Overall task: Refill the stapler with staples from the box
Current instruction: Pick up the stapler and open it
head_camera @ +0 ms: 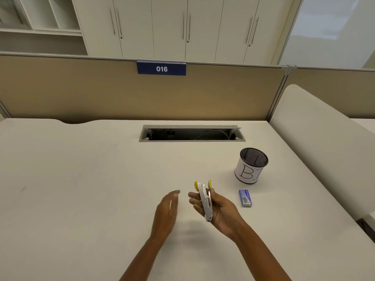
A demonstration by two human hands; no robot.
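the left hand (pixel 167 211) hovers at lower centre of the frame, palm edge-on, fingers spread apart and holding nothing, a small gap off the stapler; just to its right the right hand (pixel 218 209) has its grip clamped on the stapler (pixel 205 200), held above the bench (pixel 81 179) with its long axis running from near the wrist up and away toward the top of the frame, yellow tips at the far end; the two arms of the stapler look parted there, though whether the staple channel is open or loaded is too small to tell; further right, at lower right of centre, the small blue box (pixel 245 197) lies flat on the bench, shut as far as i can judge, its long side running away from the viewer; the right hand is nearer to it but occupied, so the free left hand would have to cross over; above the box stands a mesh cup (pixel 251 165), its paper label partly cut off by its curve.
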